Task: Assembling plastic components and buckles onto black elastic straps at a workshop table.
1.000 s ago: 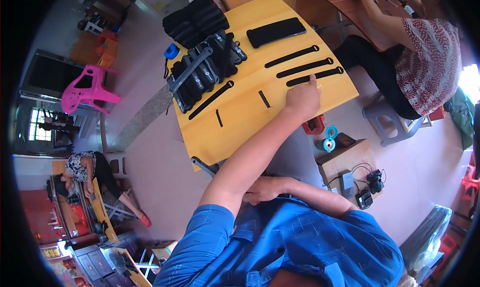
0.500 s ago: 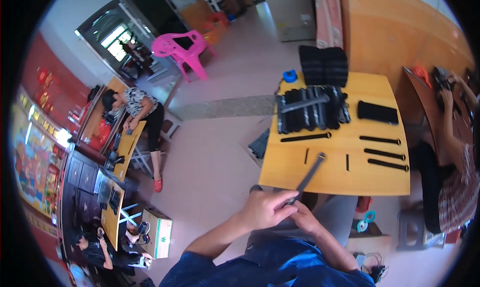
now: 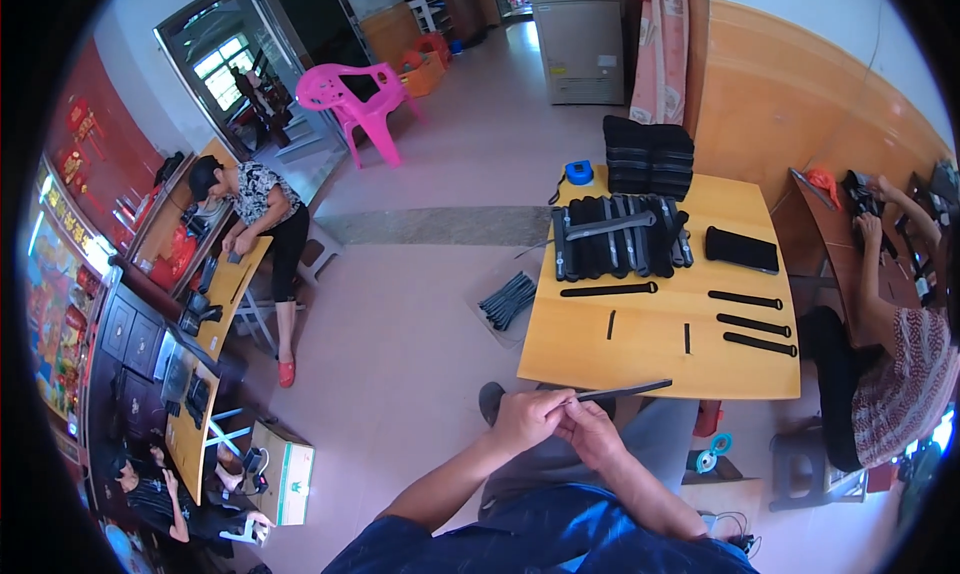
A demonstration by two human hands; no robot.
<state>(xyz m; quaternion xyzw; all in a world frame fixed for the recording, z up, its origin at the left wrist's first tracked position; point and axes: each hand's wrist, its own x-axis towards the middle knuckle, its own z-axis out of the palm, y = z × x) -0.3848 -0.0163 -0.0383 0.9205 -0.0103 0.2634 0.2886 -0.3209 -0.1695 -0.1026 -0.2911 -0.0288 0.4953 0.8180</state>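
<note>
In front of my body, just off the table's near edge, both hands are closed together on one dark strap [image 3: 630, 389]. Its long end sticks out to the right over the edge of the table. My left hand [image 3: 527, 420] pinches the near end between thumb and fingers. Against it, the fingertips of my right hand [image 3: 590, 432] press on the same end, which the fingers partly hide. On the yellow table [image 3: 560, 346] a black strap with a ring end [image 3: 608, 289] lies crosswise, with two short black strips [image 3: 611, 325] nearer to me. Three ring-ended straps [image 3: 753, 325] lie at the right.
Strap bundles [image 3: 615, 239], a black stack [image 3: 648, 156], a blue tape measure [image 3: 579, 173] and a flat black bundle [image 3: 741, 250] occupy the far half. A person [image 3: 905, 374] works at the right, others [image 3: 265, 214] at the left. Dark strips [image 3: 507, 301] lie left of the table.
The strap's free end has swung down and right, from pointing away over the table to lying nearly level across its near edge. My hands stay together on it; the view has shifted slightly.
</note>
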